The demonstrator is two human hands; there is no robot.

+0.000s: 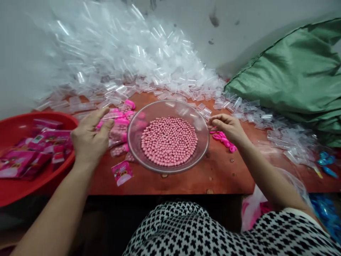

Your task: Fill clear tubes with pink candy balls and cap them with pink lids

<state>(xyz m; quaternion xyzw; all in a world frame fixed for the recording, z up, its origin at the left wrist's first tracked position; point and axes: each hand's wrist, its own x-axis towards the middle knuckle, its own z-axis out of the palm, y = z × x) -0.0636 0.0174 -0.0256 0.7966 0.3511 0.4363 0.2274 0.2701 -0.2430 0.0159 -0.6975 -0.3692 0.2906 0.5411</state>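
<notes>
A clear round bowl (168, 171) of small pink beads (169, 141) sits on the red-brown table in front of me. On its left, my left hand (90, 140) is held with thumb and forefinger apart, and I see nothing between them. Just beyond those fingers lie several clear containers of pink beads with bright pink caps (129, 104). By the bowl's right rim, my right hand (226, 126) has its thumb and fingertips pinched together. What they hold, if anything, cannot be made out. Loose bright pink caps (225, 139) lie just below it.
A large heap of clear plastic containers (133, 53) rises against the wall. The red basin (66, 122) at left holds pink printed packets (20, 161); one pink card (122, 172) lies near the table's front. A green sack (290, 74) leans at right, with small blue pieces (326, 160) below.
</notes>
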